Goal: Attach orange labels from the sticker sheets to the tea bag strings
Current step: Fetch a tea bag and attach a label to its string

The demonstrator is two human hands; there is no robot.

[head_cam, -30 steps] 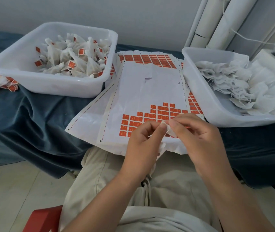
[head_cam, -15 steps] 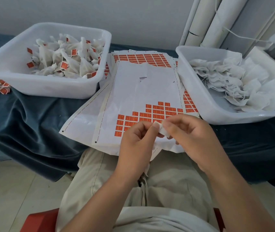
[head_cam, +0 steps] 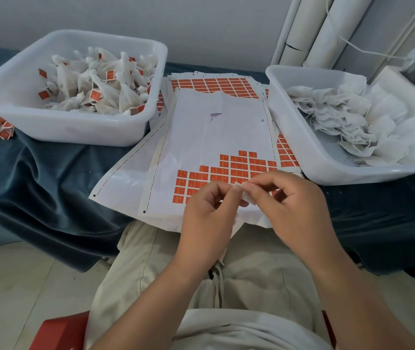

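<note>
Two hands met at lower centre: left hand [head_cam: 209, 213] and right hand [head_cam: 295, 205] each pinched a small white tab [head_cam: 248, 197], probably a label folded round a string too fine to see, over the sticker sheet [head_cam: 216, 137] so fresh labels lay within reach.

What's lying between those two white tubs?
Head view: overlapping sticker sheets with orange labels lie between the left tub and the right tub.

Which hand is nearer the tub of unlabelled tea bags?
Right. The right hand is just in front of the tub, at its near corner; the left hand is farther left, over the sticker sheet. Both pinch a small white piece.
</note>
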